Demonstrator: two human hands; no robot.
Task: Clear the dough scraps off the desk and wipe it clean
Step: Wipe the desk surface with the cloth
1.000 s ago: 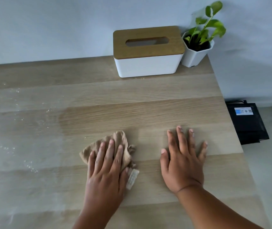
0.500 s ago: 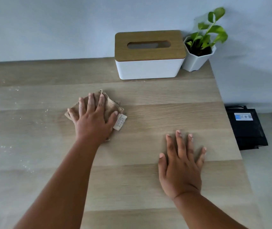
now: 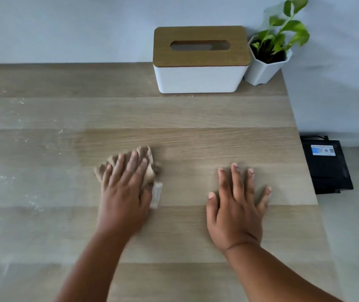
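My left hand (image 3: 124, 192) presses flat, fingers straight, on a crumpled beige cloth (image 3: 148, 162) near the middle of the wooden desk (image 3: 196, 118). A white label (image 3: 156, 194) hangs from the cloth beside my thumb. The hand and cloth are motion-blurred. My right hand (image 3: 237, 205) lies flat on the desk to the right, fingers spread, holding nothing. Pale flour dust and small dough crumbs (image 3: 32, 136) cover the left part of the desk. The wood around the cloth looks darker, as if wiped.
A white tissue box with a wooden lid (image 3: 200, 59) stands at the back against the wall. A white pot with a green plant (image 3: 270, 55) stands beside it at the back right corner. A black device (image 3: 326, 166) sits on the floor past the desk's right edge.
My left hand pushed the cloth away toward the tissue box, then pulled it back toward me and to the right. My right hand stayed flat in place.
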